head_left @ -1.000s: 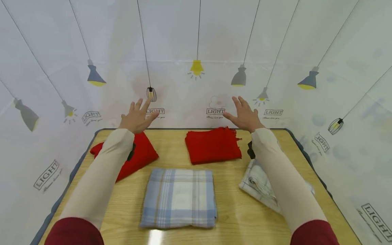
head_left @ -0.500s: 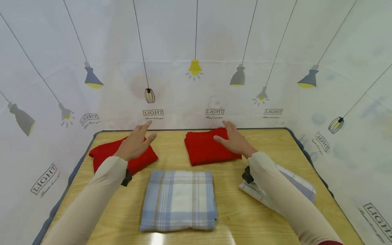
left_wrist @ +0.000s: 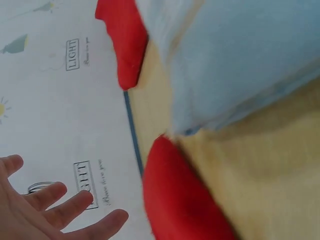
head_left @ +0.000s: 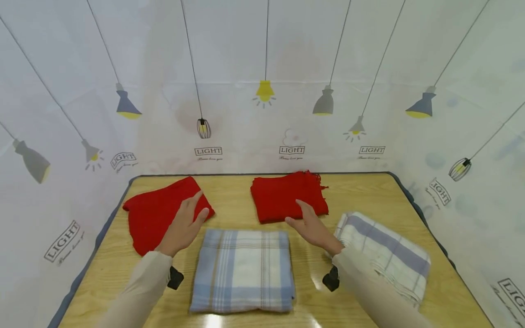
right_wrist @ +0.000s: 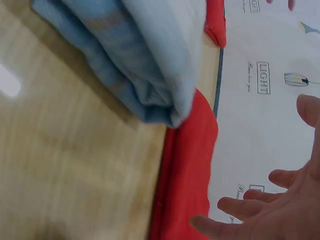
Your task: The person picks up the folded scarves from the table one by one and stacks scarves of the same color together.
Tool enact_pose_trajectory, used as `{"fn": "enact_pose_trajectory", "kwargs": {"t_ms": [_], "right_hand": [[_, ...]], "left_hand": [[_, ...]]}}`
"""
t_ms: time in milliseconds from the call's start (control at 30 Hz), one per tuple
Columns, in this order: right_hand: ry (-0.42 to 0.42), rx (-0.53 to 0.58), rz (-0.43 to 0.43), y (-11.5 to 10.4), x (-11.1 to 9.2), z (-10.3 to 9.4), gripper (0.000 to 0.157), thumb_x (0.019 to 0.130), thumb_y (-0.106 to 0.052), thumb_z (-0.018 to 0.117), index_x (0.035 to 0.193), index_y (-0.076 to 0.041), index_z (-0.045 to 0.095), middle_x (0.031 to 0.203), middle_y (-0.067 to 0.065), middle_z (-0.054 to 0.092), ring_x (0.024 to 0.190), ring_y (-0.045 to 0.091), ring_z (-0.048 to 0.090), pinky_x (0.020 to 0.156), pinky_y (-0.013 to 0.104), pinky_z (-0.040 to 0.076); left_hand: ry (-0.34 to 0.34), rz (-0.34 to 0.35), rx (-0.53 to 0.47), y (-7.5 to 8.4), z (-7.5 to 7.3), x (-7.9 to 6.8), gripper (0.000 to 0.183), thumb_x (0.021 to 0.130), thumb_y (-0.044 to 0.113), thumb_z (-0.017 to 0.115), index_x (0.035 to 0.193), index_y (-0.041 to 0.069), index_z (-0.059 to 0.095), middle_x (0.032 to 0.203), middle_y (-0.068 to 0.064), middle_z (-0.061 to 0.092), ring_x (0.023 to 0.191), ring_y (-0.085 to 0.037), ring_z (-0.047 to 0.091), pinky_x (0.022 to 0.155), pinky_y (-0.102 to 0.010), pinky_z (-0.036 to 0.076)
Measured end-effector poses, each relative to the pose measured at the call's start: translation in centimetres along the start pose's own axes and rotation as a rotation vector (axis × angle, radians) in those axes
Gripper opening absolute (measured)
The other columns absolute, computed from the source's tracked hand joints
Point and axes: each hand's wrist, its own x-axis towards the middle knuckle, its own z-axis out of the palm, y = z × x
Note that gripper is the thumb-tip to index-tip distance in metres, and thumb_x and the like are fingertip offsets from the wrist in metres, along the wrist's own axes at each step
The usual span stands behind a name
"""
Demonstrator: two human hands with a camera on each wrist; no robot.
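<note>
A folded blue-and-white plaid cloth (head_left: 244, 269) lies flat at the front middle of the table, between my two forearms. My left hand (head_left: 180, 230), fingers spread and holding nothing, hovers beside its far left corner and overlaps a red cloth (head_left: 153, 212) in the head view. On the other side my right hand (head_left: 313, 228) is likewise empty, its fingers extended near the plaid cloth's far right corner. Its fingertips overlap a second, fringed red cloth (head_left: 272, 196). In the right wrist view the plaid cloth's stacked layers (right_wrist: 150, 75) show at one corner.
A white checked cloth with a purple stripe (head_left: 385, 243) lies folded at the right, partly behind my right sleeve (head_left: 361, 278). The wooden table (head_left: 229, 196) has a dark edge, and a wall covering printed with lamps (head_left: 246, 127) stands around it.
Both hands have come down and back toward me, from in front of the wall to beside the plaid cloth's far corners. The cloths have stayed in place.
</note>
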Motion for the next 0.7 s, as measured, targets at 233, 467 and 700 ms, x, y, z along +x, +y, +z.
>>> {"fn": "enact_pose_trajectory", "kwargs": {"t_ms": [233,467,700], "right_hand": [[0.027,0.073,0.017,0.4,-1.5,3.1,0.075,0.096,-0.040,0.052,0.151,-0.002,0.017,0.156,0.022,0.016,0.143,0.041,0.019,0.111,0.061,0.021],[0.084,0.132,0.033,0.6,-2.5,5.6,0.070,0.096,-0.035,0.053,0.148,0.001,0.024,0.152,0.028,0.022,0.138,0.046,0.026,0.108,0.062,0.025],[0.142,0.167,0.040,0.8,-3.0,7.1,0.067,0.096,-0.034,0.055,0.146,0.000,0.029,0.150,0.027,0.027,0.134,0.045,0.033,0.105,0.060,0.031]], "left_hand": [[-0.004,-0.007,-0.051,-1.2,3.3,-2.1,0.062,0.100,0.043,0.042,0.151,0.012,0.025,0.145,-0.023,0.032,0.132,-0.044,0.037,0.100,-0.064,0.034],[0.031,-0.005,-0.059,-1.4,5.3,-3.8,0.057,0.099,0.033,0.048,0.148,0.008,0.032,0.141,-0.025,0.037,0.128,-0.046,0.041,0.098,-0.063,0.036],[0.076,-0.043,-0.039,-1.5,6.6,-4.6,0.056,0.098,0.037,0.048,0.146,0.008,0.037,0.138,-0.026,0.041,0.123,-0.047,0.045,0.095,-0.062,0.040]]}}
